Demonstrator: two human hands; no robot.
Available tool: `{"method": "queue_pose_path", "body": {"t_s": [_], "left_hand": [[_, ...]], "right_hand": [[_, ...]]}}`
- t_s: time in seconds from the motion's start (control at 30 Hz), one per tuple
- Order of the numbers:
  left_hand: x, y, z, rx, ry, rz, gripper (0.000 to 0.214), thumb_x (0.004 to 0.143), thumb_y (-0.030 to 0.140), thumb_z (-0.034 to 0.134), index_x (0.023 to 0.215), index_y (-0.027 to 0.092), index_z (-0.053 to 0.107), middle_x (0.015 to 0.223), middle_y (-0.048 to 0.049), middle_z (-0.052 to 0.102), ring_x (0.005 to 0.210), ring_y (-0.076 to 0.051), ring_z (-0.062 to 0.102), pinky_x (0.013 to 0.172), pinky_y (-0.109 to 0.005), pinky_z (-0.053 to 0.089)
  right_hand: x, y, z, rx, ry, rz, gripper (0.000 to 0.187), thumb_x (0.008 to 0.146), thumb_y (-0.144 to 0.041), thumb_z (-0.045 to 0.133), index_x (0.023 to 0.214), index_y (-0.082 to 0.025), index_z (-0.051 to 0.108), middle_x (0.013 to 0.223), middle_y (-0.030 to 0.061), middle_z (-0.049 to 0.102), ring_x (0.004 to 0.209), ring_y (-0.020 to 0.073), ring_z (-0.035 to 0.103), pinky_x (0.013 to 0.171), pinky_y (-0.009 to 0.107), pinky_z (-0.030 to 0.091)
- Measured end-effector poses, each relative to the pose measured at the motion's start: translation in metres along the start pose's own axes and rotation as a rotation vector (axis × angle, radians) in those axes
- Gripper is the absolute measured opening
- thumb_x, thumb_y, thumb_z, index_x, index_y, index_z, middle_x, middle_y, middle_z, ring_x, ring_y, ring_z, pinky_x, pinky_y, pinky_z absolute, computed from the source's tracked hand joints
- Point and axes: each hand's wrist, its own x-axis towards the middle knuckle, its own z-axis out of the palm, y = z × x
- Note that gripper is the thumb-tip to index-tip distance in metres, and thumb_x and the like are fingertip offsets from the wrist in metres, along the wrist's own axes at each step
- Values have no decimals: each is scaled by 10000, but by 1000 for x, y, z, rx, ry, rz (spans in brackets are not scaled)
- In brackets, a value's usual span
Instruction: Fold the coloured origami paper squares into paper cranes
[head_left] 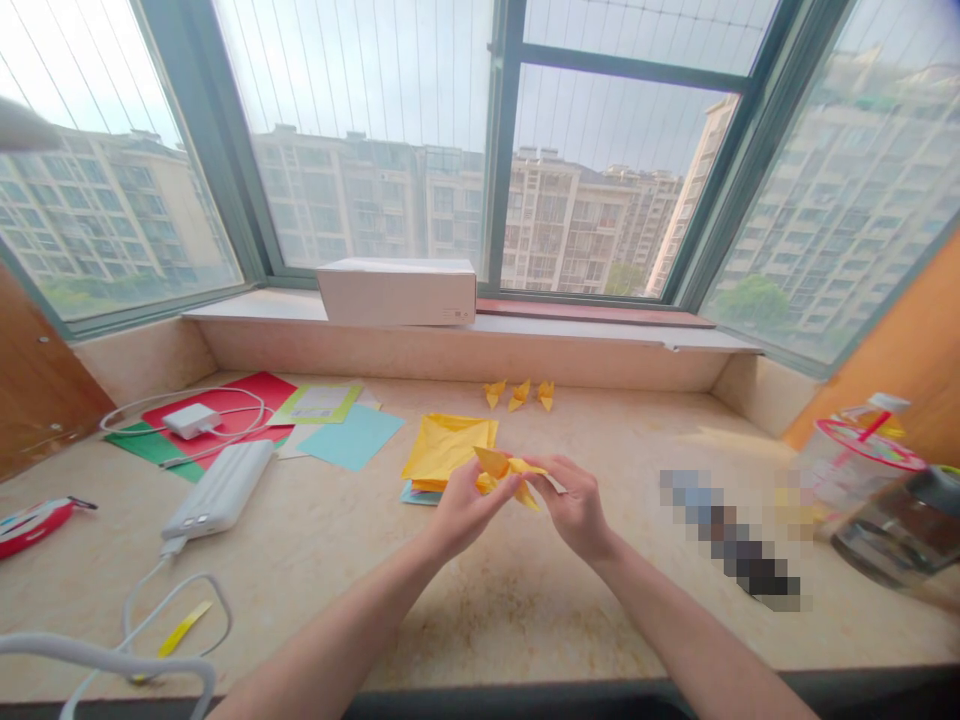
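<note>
A yellow origami crane [504, 468], partly folded out with pointed ends, is held up between both hands above the counter. My left hand [469, 505] pinches it from the left, thumb on the near side. From the right, my right hand [576, 500] grips another of its points between thumb and fingers. Just behind my left hand lies a stack of yellow paper [450, 445], with a bit of blue paper under it. Three small yellow paper cranes [519, 394] stand in a row farther back.
Coloured paper sheets [356, 437], a white charger [191, 420] and a power bank [221, 490] with cables lie left. A red tool [34, 525] is at far left. A lidded cup [855, 465] and a dark-lidded container [900, 530] stand right. A white box [397, 292] rests on the sill.
</note>
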Motion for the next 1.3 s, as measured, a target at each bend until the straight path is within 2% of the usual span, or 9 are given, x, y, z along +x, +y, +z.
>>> {"method": "queue_pose_path", "body": {"t_s": [0.13, 0.3, 0.4, 0.57, 0.73, 0.83, 0.93, 1.13, 1.3], "left_hand": [[0, -4, -2, 12, 16, 12, 262, 845, 397, 665, 984, 174, 669, 1022, -84, 706, 987, -245, 636, 912, -365, 464], [-2, -5, -8, -41, -102, 151, 226, 832, 310, 693, 1036, 215, 677, 1347, -109, 553, 1290, -279, 475, 1092, -431, 341], [-4, -4, -9, -77, -176, 136, 258, 836, 301, 693, 1089, 253, 688, 1463, -96, 445, 1377, -285, 380, 1119, -432, 318], [2, -9, -4, -240, -53, 39, 284, 843, 355, 684, 1106, 247, 664, 1333, -101, 564, 1243, -264, 517, 967, -365, 463], [10, -15, -2, -460, 59, -66, 365, 816, 358, 719, 1106, 204, 560, 1022, -52, 675, 929, -183, 649, 785, -274, 505], [13, -16, -4, -451, 104, -52, 329, 781, 361, 752, 1002, 183, 586, 979, -43, 678, 928, -180, 645, 806, -265, 497], [13, -17, -6, -396, 112, -45, 310, 773, 388, 751, 947, 173, 613, 998, -56, 680, 933, -190, 641, 804, -270, 501], [12, -22, -7, -281, 68, -4, 269, 829, 396, 688, 980, 180, 635, 1016, -64, 675, 948, -194, 633, 806, -285, 504], [10, -28, -8, -148, 20, 29, 238, 859, 371, 649, 1008, 186, 634, 1009, -66, 669, 950, -201, 628, 809, -304, 510]], "right_hand": [[3, -1, 1, 8, 53, 69, 203, 906, -346, 625, 1040, -245, 740, 941, 68, 752, 859, 221, 675, 795, 353, 521], [13, 0, -2, 222, 80, 349, 260, 878, -437, 636, 913, -197, 728, 838, 50, 735, 763, 191, 655, 737, 321, 516], [18, 2, -3, 361, 35, 398, 270, 847, -450, 668, 806, -185, 701, 728, 20, 689, 661, 151, 605, 642, 272, 491], [16, 1, -1, 441, 73, 370, 234, 865, -431, 659, 835, -199, 657, 632, -13, 637, 595, 134, 583, 598, 255, 474], [10, -4, -1, 477, -20, 276, 223, 884, -431, 640, 946, -217, 651, 906, 42, 703, 793, 181, 674, 792, 337, 522], [9, -6, -4, 411, -118, 178, 382, 955, -518, 471, 910, -208, 688, 916, 68, 706, 914, 215, 661, 887, 374, 488], [9, -5, -6, 342, -116, 187, 553, 989, -552, 321, 823, -195, 709, 832, 72, 700, 859, 215, 652, 843, 365, 494], [11, -2, -4, 78, 30, 165, 180, 889, -381, 622, 906, -208, 671, 831, 29, 648, 740, 170, 578, 718, 305, 486], [14, -2, -7, -71, 94, 43, 238, 843, -350, 682, 1041, -223, 644, 1081, 76, 618, 922, 204, 599, 776, 331, 510]]}}
